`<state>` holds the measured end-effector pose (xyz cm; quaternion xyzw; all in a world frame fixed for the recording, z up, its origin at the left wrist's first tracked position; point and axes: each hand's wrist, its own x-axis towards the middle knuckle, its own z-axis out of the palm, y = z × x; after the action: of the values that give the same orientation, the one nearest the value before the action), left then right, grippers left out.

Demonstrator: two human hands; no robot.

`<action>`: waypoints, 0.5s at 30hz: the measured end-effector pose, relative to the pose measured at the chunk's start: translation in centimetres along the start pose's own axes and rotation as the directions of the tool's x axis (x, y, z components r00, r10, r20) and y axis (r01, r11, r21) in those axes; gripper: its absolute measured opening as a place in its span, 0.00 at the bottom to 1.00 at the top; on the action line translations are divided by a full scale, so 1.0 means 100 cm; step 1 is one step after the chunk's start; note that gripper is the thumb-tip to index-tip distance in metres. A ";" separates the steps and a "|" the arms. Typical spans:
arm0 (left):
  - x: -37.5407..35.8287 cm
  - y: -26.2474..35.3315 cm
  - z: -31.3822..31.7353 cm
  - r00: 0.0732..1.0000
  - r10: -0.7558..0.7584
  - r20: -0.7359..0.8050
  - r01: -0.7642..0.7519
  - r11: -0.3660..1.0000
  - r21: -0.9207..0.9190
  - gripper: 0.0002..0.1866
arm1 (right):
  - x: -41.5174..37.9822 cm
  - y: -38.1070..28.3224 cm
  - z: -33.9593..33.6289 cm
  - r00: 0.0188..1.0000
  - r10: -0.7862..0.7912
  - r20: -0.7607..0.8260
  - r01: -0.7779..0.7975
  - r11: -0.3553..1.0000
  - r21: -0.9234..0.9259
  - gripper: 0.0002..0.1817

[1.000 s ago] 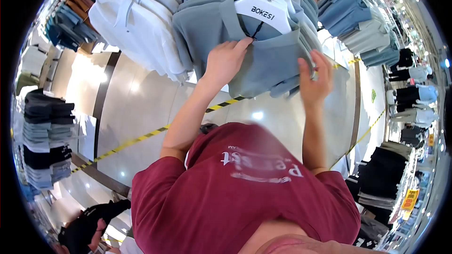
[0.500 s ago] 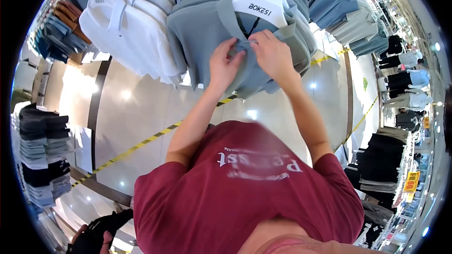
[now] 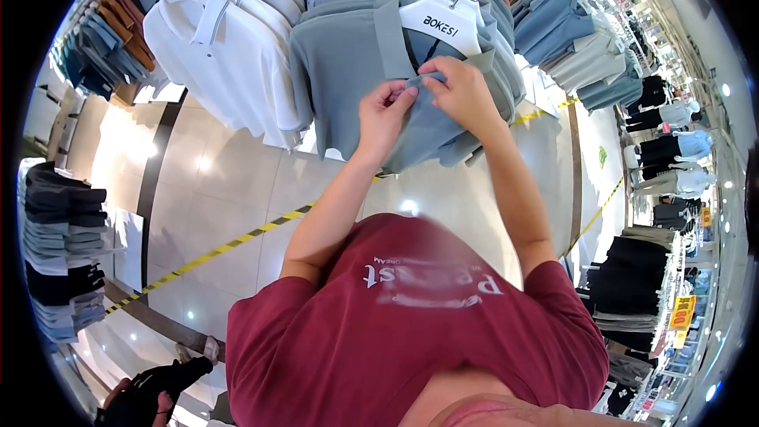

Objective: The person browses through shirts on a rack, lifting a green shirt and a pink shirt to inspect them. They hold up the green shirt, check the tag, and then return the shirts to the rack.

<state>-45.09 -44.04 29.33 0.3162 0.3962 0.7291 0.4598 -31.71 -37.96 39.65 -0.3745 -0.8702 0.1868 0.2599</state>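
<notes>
A grey-green polo shirt hangs at the front of a row, on a white hanger marked BOKESI. Just below its open collar, my left hand pinches the front placket between thumb and fingers. My right hand is closed on the placket's upper end, right beside the left fingertips. Any button between the fingers is too small to make out. White polo shirts hang to the left of the grey-green one.
More shirts hang at the upper right. Folded clothes are stacked at the left, and dark garments hang at the right. Yellow-black tape crosses the floor. Another person in black is at the lower left.
My left thumb has closed onto the cloth, and both hands have come closer together at the placket. The view has shifted slightly.
</notes>
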 end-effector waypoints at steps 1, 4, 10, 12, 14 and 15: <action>-0.001 0.001 0.000 1.000 0.008 0.004 -0.008 1.000 0.001 0.06 | -0.001 -0.002 -0.001 1.000 -0.001 0.005 0.001 1.000 -0.012 0.09; -0.002 -0.001 0.000 1.000 0.016 0.006 -0.016 1.000 0.008 0.06 | -0.006 -0.001 0.000 0.998 -0.062 -0.015 0.062 0.998 -0.002 0.09; -0.006 0.001 0.003 0.999 0.023 0.030 -0.024 0.999 0.039 0.05 | -0.017 -0.008 0.001 0.986 -0.117 -0.118 0.111 0.992 -0.051 0.06; -0.008 0.004 0.004 0.999 0.033 0.022 -0.034 0.996 0.083 0.05 | -0.019 -0.008 0.001 0.985 -0.117 -0.128 0.111 0.992 -0.055 0.08; -0.008 0.005 0.004 0.999 0.047 0.015 -0.049 0.990 0.129 0.05 | -0.020 -0.008 0.001 0.983 -0.121 -0.140 0.114 0.992 -0.059 0.09; -0.008 0.002 0.004 0.997 0.072 0.018 -0.073 0.989 0.129 0.05 | -0.021 -0.009 0.002 0.976 -0.109 -0.187 0.109 0.994 -0.012 0.08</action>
<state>-44.59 -44.73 29.62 0.3643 0.4279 0.7160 0.4141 -31.14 -40.15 39.32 -0.3423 -0.8613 0.1356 0.3503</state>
